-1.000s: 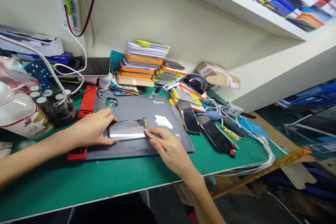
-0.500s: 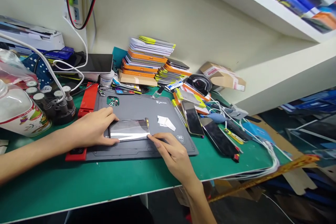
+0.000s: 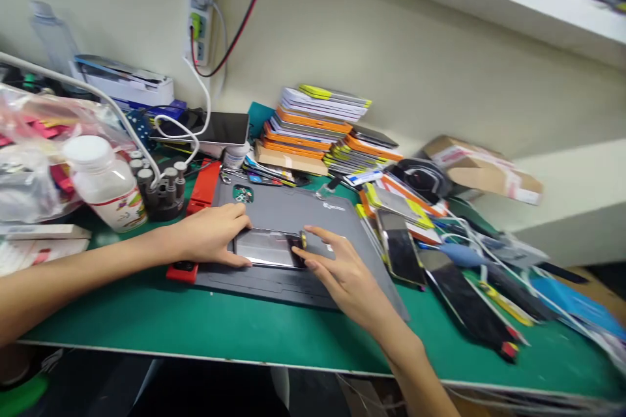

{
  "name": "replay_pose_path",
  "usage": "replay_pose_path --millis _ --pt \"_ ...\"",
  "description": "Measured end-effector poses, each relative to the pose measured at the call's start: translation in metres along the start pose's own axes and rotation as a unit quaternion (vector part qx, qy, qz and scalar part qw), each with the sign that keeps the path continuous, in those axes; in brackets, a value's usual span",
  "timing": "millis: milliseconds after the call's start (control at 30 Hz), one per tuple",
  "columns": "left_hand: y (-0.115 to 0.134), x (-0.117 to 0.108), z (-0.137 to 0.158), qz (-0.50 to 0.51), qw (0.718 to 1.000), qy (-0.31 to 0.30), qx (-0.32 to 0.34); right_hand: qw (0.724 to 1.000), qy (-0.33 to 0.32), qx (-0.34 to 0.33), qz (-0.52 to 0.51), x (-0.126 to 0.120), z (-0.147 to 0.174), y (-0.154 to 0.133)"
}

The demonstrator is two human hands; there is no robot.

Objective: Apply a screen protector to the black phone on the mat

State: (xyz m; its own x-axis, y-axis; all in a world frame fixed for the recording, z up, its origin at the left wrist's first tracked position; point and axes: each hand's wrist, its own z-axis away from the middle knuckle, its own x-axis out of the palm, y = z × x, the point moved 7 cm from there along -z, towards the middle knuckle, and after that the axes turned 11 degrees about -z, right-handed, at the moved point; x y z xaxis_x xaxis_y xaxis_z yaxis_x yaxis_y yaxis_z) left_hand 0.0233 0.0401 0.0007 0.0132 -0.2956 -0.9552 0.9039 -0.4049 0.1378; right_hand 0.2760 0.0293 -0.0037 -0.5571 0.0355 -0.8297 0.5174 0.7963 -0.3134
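A smartphone [image 3: 267,249] with a dark glossy face lies flat on a grey work mat [image 3: 288,208]. Its left end is gripped by my left hand [image 3: 208,234], thumb along the near edge and fingers at the far edge. Over the right end, my right hand [image 3: 349,277] has its fingers spread, one fingertip touching the glass and another reaching past the far right corner. A small gold-coloured piece [image 3: 304,239] shows by that corner, partly covered by the fingers. White paper scraps on the mat are mostly hidden behind my right hand.
Red holders [image 3: 204,187] border the mat's left side. Stacked phone-part boxes [image 3: 313,120] stand at the back. Other phones [image 3: 401,244], a blue blower bulb [image 3: 460,254] and cables lie right. A white bottle [image 3: 105,186] and grey-capped holder [image 3: 163,192] stand left.
The camera view has swung left, so the bench appears shifted right. My right hand's fingers have gone from pinched at the phone's near right corner to spread over its right end.
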Motion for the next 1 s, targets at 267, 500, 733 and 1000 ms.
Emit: replay_pose_path --millis 267,500,733,1000 --pt "0.004 0.008 0.004 -0.035 0.998 0.005 0.043 0.999 -0.028 -0.016 -0.023 0.04 -0.014 0.024" --pt "0.004 0.006 0.003 -0.054 0.997 0.028 0.036 0.998 0.024 -0.038 0.039 0.043 0.016 -0.013" --pt "0.005 0.002 0.003 -0.056 0.997 0.04 0.042 0.999 0.012 0.035 0.014 0.037 0.053 -0.037" --pt "0.003 -0.007 0.002 -0.163 0.978 0.12 0.049 0.993 0.057 0.088 0.052 0.027 0.039 -0.043"
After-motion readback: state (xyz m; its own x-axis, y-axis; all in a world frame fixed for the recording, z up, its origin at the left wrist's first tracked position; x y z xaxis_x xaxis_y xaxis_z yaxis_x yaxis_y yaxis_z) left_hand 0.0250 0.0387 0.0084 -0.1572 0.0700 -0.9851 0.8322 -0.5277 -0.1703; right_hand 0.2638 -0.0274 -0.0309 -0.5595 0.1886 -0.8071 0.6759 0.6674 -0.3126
